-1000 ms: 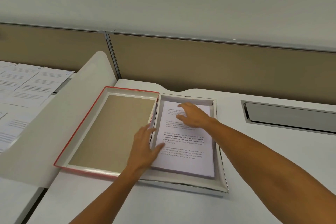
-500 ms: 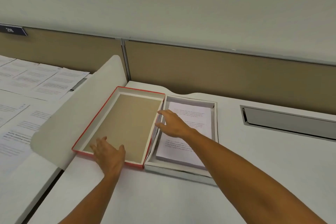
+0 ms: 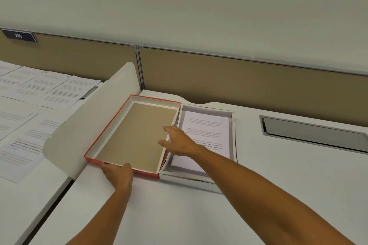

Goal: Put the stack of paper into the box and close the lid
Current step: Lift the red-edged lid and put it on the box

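The white box (image 3: 234,135) sits open on the desk with the stack of printed paper (image 3: 207,125) lying flat inside it. Touching its left side lies the red-edged lid (image 3: 137,135), upside down, showing its brown inside. My left hand (image 3: 119,173) grips the lid's near wall, thumb on the rim and fingers at the outer edge. My right hand (image 3: 177,141) reaches across the box's left wall, fingers spread over the lid's right edge; my forearm hides the paper's near part.
A curved white divider panel (image 3: 89,125) stands just left of the lid. Several printed sheets (image 3: 29,105) cover the neighbouring desk beyond it. A metal cable slot (image 3: 312,133) is set into the desk at the right. A brown partition (image 3: 239,85) runs along the back.
Both hands have left the paper. My left hand moved down to the lid's near edge and took hold of it. My right hand slid left from the stack to the lid's right edge.
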A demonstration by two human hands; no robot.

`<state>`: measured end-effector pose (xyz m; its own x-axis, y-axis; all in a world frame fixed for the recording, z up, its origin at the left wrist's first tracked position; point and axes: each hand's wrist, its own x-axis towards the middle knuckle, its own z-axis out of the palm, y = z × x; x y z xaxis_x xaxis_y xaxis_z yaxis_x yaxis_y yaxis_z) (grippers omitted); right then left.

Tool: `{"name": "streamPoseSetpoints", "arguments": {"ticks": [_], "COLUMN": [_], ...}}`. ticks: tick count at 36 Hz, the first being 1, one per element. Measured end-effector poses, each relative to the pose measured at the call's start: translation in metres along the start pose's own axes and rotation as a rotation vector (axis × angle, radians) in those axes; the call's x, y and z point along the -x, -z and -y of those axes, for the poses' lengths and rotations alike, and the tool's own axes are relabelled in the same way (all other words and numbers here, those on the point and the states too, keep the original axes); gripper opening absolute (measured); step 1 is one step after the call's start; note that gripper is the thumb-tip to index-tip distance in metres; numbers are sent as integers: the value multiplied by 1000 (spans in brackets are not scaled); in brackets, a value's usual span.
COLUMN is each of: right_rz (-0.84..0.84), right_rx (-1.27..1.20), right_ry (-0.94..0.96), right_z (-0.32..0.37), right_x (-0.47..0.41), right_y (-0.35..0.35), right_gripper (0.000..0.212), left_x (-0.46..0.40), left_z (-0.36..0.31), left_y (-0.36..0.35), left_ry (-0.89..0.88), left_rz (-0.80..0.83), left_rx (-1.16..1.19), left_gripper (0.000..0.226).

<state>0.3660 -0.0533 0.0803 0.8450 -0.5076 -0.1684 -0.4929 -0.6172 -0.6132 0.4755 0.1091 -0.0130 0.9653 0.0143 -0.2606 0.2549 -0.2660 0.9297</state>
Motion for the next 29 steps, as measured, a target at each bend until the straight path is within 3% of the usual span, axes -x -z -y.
{"name": "streamPoseSetpoints", "arguments": {"ticks": [6,17,21,26,29], "right_rz": [-6,-51,-62,-54,-73], "right_rx": [-41,-101,-156,-239,-409], "right_ry": [-9,3,-3,-21,-42], "right_z": [11,16,14,17,21], "right_x": [9,17,20,27,31], "right_y": [6,23,27,27,40], "right_gripper": [66,72,72,70,72], "left_x": [11,32,39,50,62], "left_z": [-8,-24,-34,-36,-42], "left_y": [5,12,11,9,4], "left_ry": [-70,-203,-374,-467,-579], "left_rz": [-9,123,180,239,294], "left_rx": [148,465,471,433,395], "left_gripper": [72,77,75,75,77]}}
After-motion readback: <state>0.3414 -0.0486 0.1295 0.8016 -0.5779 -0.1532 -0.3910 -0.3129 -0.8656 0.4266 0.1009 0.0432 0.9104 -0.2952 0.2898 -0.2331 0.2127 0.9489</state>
